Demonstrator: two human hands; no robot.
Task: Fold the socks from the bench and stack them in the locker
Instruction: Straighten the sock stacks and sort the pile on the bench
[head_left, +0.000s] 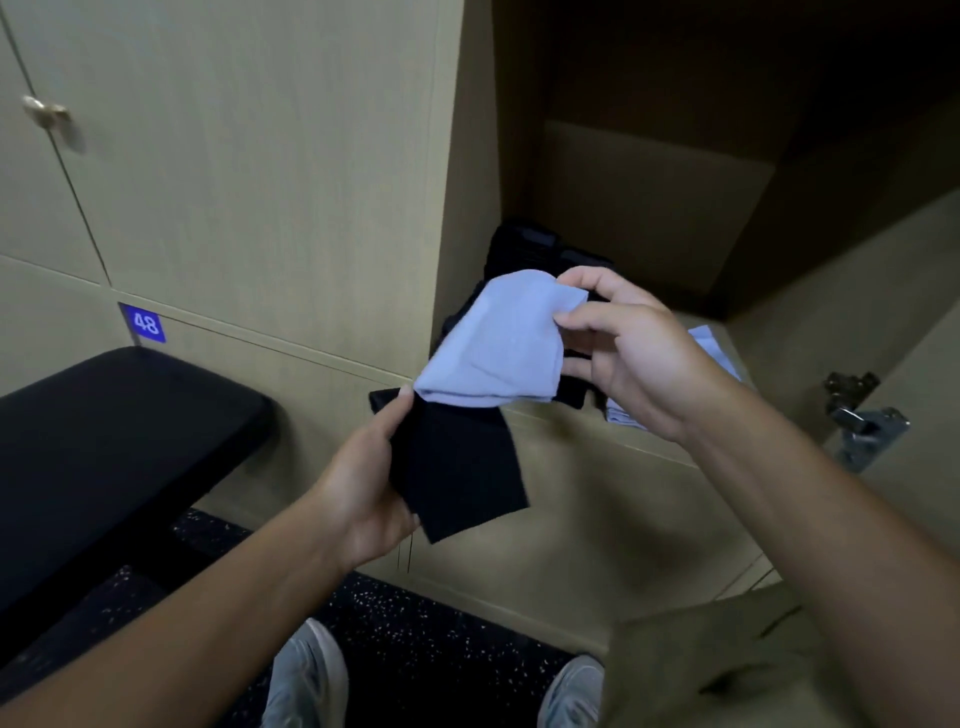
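Two grey shoes (306, 675) stand on the speckled floor (415, 644) at the bottom edge; above them the left hand (363, 478) grips a black sock (457, 467) by its side, thumb on top; a light blue sock (498, 343) lies over the black one's upper end, pinched at its far corner by the right hand (634, 358); left of the hands sits the black padded surface (119, 426); beyond, inside the open locker (649, 208), dark folded socks (535, 249) seem stacked, another pale blue piece (719, 351) beside them.
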